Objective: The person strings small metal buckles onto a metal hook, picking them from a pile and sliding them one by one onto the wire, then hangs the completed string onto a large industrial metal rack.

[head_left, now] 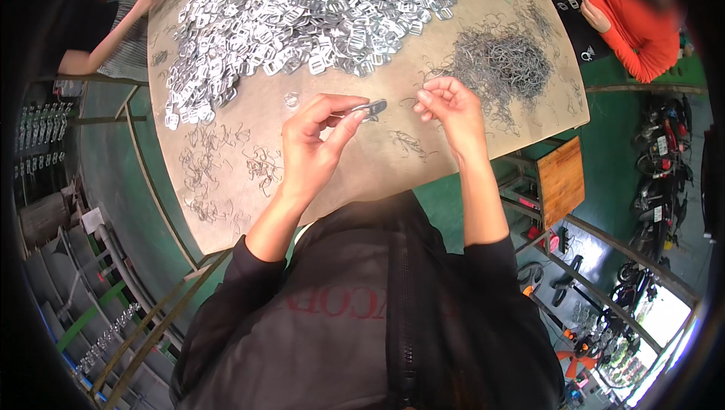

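My left hand [317, 132] is closed, pinching a small metal buckle [371, 109] between thumb and fingers above the table. The buckle is tilted and looks dark on its near side. To its right, my right hand [451, 108] is raised with thumb and fingertips pressed together. A thin dark line shows at those fingertips, too fine to name. Beyond both hands spreads a large heap of shiny metal buckles [302, 21]. A tangled pile of thin bent wire pieces [502, 63] lies just past my right hand.
Loose wire pieces [263, 167] are scattered on the tan tabletop [340, 183], mostly left of my left hand. A single buckle [291, 100] lies apart from the heap. One person in orange [649, 29] sits at the far right; another person's arm [113, 36] rests at the left edge. A wooden stool [560, 181] stands right.
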{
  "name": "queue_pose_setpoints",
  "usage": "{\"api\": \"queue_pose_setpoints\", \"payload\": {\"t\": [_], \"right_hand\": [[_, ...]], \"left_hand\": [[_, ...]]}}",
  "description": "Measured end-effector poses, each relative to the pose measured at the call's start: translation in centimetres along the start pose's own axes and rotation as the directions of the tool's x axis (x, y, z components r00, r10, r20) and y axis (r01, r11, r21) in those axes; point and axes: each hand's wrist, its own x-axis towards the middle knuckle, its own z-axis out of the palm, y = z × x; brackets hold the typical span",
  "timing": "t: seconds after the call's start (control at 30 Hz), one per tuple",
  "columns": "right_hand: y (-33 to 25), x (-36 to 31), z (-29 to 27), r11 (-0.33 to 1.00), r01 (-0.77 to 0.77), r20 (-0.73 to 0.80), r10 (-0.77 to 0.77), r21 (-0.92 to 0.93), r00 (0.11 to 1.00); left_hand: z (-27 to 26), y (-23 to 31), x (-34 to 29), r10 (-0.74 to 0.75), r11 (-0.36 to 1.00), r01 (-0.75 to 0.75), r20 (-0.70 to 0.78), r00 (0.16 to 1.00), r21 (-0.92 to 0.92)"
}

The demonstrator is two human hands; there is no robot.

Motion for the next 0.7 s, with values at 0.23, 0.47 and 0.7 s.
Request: {"api": "queue_pose_setpoints", "payload": {"t": [0.23, 0.47, 0.7], "right_hand": [[-4.5, -4.9, 5.3, 0.969, 0.096, 0.024, -0.104, 0.229, 0.994], [-3.8, -5.7, 6.0, 0.950, 0.237, -0.095, -0.221, 0.206, 0.971], [-3.7, -4.8, 5.4, 0.952, 0.260, -0.151, -0.237, 0.163, 0.960]], "left_hand": [[-0.2, 0.3, -0.8, -0.008, 0.998, 0.005, 0.047, 0.999, 0.057], [0.1, 0.2, -0.9, 0.021, 0.994, -0.031, 0.083, 0.996, 0.109], [1.1, 0.1, 0.1, 0.061, 0.993, -0.064, 0.034, 0.998, 0.098]]}}
